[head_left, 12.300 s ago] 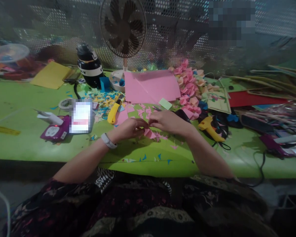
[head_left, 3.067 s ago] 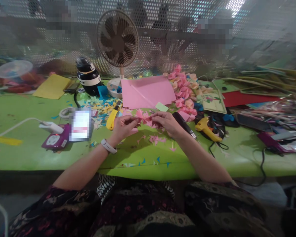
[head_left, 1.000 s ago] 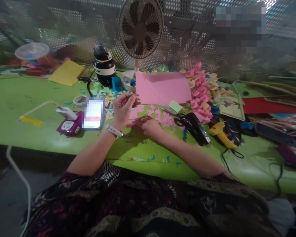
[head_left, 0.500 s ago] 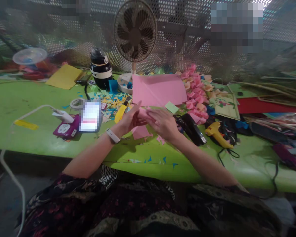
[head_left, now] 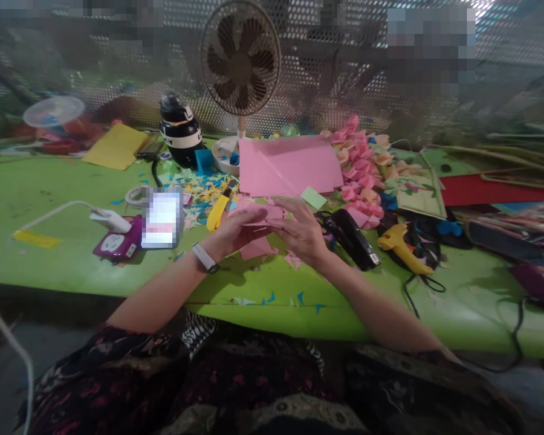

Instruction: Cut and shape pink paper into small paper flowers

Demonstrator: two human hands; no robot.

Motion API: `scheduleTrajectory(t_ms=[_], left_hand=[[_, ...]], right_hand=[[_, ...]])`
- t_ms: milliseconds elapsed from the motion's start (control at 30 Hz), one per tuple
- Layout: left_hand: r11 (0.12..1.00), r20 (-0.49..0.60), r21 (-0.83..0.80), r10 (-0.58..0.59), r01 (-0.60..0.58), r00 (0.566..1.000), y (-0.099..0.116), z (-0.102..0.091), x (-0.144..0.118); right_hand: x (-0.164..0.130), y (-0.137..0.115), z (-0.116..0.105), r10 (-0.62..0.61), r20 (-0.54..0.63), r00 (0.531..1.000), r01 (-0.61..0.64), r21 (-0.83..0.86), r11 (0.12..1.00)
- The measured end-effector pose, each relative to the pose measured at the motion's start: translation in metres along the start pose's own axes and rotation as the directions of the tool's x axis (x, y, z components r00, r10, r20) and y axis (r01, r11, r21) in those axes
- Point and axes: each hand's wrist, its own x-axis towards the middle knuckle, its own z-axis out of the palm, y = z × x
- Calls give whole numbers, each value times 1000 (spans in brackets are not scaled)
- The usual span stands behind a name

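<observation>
Between my two hands, above the green table, is a small piece of pink paper (head_left: 268,215). My left hand (head_left: 239,228) grips its left side, thumb lying on top. On the right side, the fingers of my right hand (head_left: 301,229) close on the paper's edge. Below them on the table lies another pink paper piece (head_left: 256,248), with small pink scraps (head_left: 292,260) beside it. Just behind my hands rests a large pink sheet (head_left: 290,166). A yellow-handled cutter (head_left: 217,211) is close to my left hand, and a pale green slip (head_left: 314,198) lies past my right fingers.
A fan (head_left: 241,66) and a black bottle (head_left: 180,136) stand at the back. Pink paper flowers (head_left: 360,163) pile up right of the sheet. A black tool (head_left: 353,238) and yellow glue gun (head_left: 405,248) lie to the right. A phone (head_left: 162,219) and purple power socket (head_left: 118,241) are left.
The pink paper, mostly covered by my hands before, now shows flat between them. My right hand has turned and its fingers have drawn back from over it. The view has shifted slightly.
</observation>
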Motion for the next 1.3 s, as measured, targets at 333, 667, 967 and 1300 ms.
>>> scheduleTrajectory(t_ms=[333,667,967,1300], left_hand=[[991,161,45,116,-125,980,-6,6,-8],[990,166,79,100,-114,981,-5,11,-10],[989,153,96,101,-117,983,-5,12,-10],[987,160,94,114,-130,981,-8,9,-8]], right_hand=[[0,-6,10,348,-146,926,-250,454,855],[-1,-8,10,410,-104,906,-291,550,783],[-1,-9,12,432,-99,897,-317,536,783],[-2,-8,12,449,-54,892,-346,556,756]])
